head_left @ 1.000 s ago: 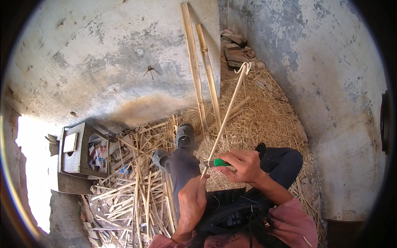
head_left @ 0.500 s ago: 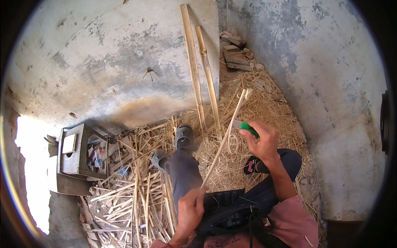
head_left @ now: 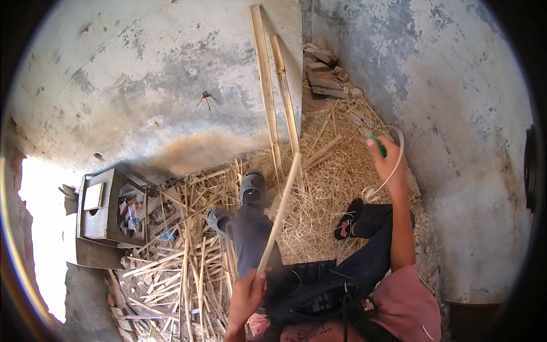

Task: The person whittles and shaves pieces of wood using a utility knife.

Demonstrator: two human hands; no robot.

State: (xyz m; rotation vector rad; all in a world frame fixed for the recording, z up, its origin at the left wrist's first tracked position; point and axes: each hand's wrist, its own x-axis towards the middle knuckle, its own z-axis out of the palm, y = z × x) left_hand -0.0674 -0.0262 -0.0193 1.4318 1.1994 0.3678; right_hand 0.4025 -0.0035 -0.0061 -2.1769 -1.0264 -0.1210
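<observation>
My left hand (head_left: 247, 295) is closed round the lower end of a pale bamboo strip (head_left: 280, 214). The strip rises away from me, its far end up by the leaning bamboo pieces. Out to the right and farther off, my right hand (head_left: 390, 165) grips a knife with a green handle (head_left: 376, 145). Its blade looks blurred against the straw-coloured litter and stands apart from the strip. A thin curled shaving (head_left: 402, 143) loops beside my right hand, its lower part hanging near the wrist.
Two long split bamboo pieces (head_left: 265, 85) lean on the wall. Shavings (head_left: 336, 188) cover the floor, and many cut strips (head_left: 171, 279) lie at left. A small wooden cabinet (head_left: 102, 214) stands there too. Bricks (head_left: 323, 77) fill the far corner.
My right hand and knife have swung away from the strip, to the right and farther off, with a long shaving beside them. My left hand has shifted slightly left and nearer.
</observation>
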